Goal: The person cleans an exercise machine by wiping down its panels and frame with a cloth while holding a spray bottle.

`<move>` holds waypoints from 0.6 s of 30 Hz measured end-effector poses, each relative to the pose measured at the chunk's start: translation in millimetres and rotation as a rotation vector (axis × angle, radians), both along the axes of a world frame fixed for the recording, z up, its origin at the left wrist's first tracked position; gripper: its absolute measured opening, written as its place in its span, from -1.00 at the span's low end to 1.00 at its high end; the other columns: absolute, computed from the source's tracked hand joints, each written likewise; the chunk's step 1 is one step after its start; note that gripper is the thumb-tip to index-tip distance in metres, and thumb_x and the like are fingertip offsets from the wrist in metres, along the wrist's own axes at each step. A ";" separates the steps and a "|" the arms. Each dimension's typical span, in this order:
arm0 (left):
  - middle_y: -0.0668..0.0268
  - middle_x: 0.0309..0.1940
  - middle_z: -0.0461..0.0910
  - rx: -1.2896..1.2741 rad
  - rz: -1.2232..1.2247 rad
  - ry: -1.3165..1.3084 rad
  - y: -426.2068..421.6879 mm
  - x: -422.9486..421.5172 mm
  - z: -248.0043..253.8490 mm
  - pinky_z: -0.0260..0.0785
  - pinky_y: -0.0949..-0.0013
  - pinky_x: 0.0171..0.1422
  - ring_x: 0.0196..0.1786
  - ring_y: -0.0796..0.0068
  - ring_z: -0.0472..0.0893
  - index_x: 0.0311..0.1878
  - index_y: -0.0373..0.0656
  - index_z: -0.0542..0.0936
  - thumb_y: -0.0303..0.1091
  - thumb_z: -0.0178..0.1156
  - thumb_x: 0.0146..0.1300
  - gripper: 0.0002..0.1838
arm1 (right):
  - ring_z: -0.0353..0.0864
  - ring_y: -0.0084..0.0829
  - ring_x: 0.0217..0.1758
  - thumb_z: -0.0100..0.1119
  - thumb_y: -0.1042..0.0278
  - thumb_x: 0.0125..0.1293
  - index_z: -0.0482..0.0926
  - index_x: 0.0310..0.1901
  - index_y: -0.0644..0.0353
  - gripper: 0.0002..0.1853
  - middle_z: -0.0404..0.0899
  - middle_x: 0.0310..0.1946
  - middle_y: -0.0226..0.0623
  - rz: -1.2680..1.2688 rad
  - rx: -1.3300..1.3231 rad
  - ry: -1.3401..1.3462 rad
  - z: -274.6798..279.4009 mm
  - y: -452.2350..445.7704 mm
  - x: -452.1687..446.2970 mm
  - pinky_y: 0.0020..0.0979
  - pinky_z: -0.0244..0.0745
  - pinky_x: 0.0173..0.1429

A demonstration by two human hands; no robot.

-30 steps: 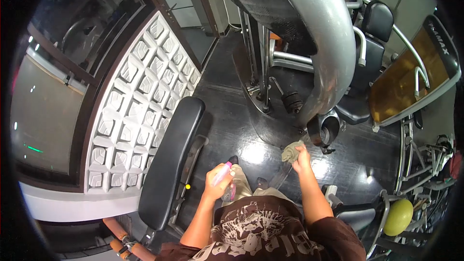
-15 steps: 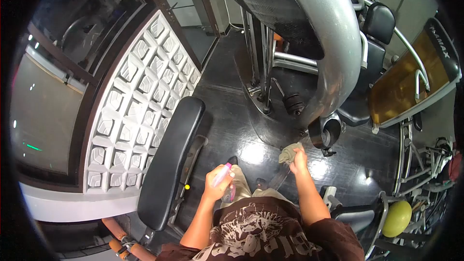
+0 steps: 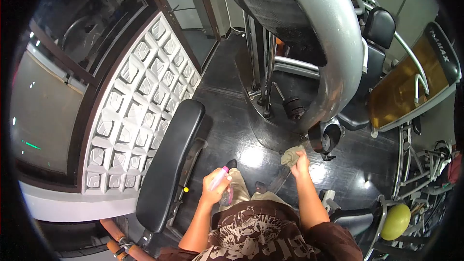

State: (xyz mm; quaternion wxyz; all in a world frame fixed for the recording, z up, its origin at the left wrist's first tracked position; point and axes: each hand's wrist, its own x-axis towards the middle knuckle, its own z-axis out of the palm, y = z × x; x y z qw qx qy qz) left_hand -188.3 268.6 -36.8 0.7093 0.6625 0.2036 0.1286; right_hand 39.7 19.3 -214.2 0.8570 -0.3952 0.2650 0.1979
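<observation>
My left hand (image 3: 210, 190) is wrapped around a spray bottle (image 3: 220, 178) with a pink and white top, held in front of my body. Part of its clear lower body shows below my fingers. In my right hand (image 3: 300, 163) a crumpled grey-green cloth (image 3: 292, 155) is gripped, out in front of me. The cloth appears close to the foot of a large silver gym machine (image 3: 340, 63), near its black cup-shaped holder (image 3: 330, 137); whether they touch I cannot tell.
To my left lies a long black padded bench (image 3: 171, 164), beside a white patterned wall panel (image 3: 133, 101). A yellow-green ball (image 3: 396, 222) rests on a rack at the right. Another machine with an amber panel (image 3: 408, 79) stands farther right on the dark floor (image 3: 227, 116).
The view has shifted slightly. Both hands keep their hold, and the spray bottle and cloth have moved only a little.
</observation>
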 end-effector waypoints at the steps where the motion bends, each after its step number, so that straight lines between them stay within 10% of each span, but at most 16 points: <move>1: 0.28 -0.47 0.53 0.003 -0.008 -0.002 -0.3 1.6 -1.0 0.41 0.43 -0.44 -0.55 0.49 0.58 -0.30 -0.33 0.56 -0.51 0.26 0.30 -0.90 | 0.67 -0.08 -0.06 -0.09 0.44 0.31 0.52 0.05 0.29 -0.68 0.64 -0.11 -0.06 0.070 0.097 0.046 -37.7 -10.9 14.2 -0.07 0.64 0.03; 11: 0.28 -0.45 0.53 0.026 -0.005 -0.011 0.3 4.7 5.3 0.42 0.42 -0.42 -0.52 0.50 0.58 -0.30 -0.33 0.56 -0.47 0.28 0.29 -0.87 | 0.64 -0.11 0.05 -0.14 0.44 0.37 0.43 0.14 0.23 -0.66 0.59 0.02 -0.07 -0.079 -0.034 -0.090 51.2 4.6 -6.3 -0.04 0.62 0.11; 18: 0.29 -0.32 0.55 -0.039 -0.040 -0.009 -0.8 9.5 5.6 0.42 0.45 -0.37 -0.48 0.56 0.60 -0.26 -0.34 0.60 -0.61 0.26 0.25 -0.97 | 0.63 -0.05 0.07 -0.13 0.41 0.37 0.39 0.19 0.24 -0.62 0.57 0.05 -0.06 0.084 0.172 0.185 -54.4 -10.6 28.9 0.05 0.61 0.10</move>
